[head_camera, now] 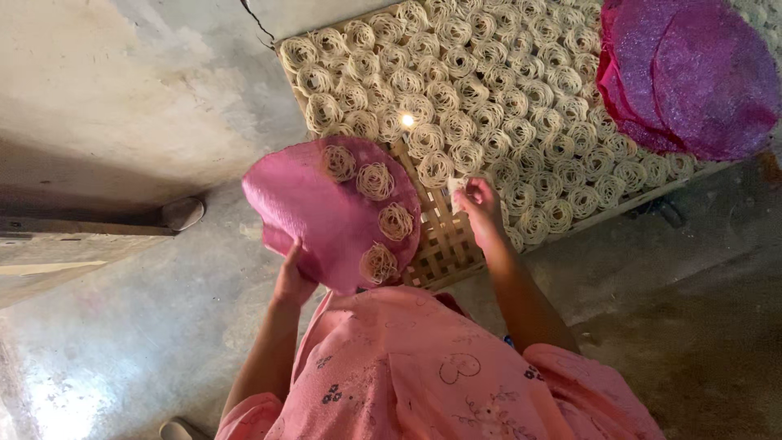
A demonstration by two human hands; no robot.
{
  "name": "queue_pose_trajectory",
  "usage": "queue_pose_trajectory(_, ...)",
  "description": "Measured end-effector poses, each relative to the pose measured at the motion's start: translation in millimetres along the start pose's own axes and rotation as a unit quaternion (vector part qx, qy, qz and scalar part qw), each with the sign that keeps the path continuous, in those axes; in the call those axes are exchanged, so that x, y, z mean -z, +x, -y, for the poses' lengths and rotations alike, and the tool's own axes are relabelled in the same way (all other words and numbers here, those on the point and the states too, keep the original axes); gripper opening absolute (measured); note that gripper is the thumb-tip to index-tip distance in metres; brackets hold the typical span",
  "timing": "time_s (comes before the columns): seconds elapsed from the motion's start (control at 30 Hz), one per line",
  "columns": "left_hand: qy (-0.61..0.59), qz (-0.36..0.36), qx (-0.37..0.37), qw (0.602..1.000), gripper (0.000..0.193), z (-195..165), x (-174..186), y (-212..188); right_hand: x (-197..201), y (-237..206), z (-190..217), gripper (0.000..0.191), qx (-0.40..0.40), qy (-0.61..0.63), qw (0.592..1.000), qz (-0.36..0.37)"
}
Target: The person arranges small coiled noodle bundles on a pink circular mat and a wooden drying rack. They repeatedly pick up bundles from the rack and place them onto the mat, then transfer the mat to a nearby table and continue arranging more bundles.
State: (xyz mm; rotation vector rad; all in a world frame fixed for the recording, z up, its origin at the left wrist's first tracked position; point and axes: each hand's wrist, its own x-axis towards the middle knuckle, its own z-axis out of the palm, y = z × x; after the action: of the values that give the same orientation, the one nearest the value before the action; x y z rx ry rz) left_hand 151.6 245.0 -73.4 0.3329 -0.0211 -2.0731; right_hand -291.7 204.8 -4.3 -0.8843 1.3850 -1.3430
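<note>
From overhead, her left hand gripped a pink round mat bearing four noodle nests. Her right hand pinched one pale nest above the woven bamboo tray, beside the rows.

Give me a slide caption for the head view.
Left hand holds pink mat of noodle coils; right hand reaches the bamboo tray.

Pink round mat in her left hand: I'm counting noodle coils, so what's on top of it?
Four noodle coils sit on the pink mat; nothing covers them.
</note>
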Motion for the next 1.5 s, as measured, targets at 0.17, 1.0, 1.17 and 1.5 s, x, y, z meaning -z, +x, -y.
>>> queue_pose_trajectory(0.17,0.146,-0.199,0.114,0.962,0.048,35,1,-48,-9,-6,-18,0.024,0.042,-0.256,0.964,-0.055)
queue_pose_trajectory(1.0,0.583,0.125,-0.004,0.802,0.026,40,-110,5,-128,-140,28,0.019,0.037,-0.202,0.974,0.096)
queue_pose_trajectory(1.17,0.667,0.079,-0.008,0.741,0.029,43,-108,-2,-114,-145,13,0.014,0.015,-0.117,0.987,0.105)
queue_pose_trajectory(1.5,0.558,-0.021,-0.053,0.828,0.028,55,-35,-34,-23,-110,3,0.024,-0.181,0.171,0.969,0.003)
